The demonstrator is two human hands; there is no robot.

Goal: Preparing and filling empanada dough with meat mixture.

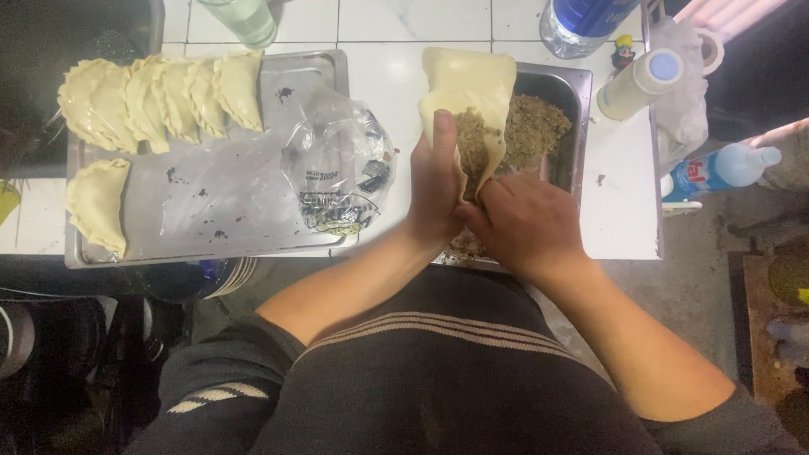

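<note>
Bare tray middle, bottles right

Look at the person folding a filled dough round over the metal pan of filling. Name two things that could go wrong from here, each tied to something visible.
1. The dough round looks heavily filled; as the right hand pinches the lower edge, the seam might split or filling might spill.
2. The left hand holds it upright above the pan of filling, so the loose top flap could sag or tear.
</note>
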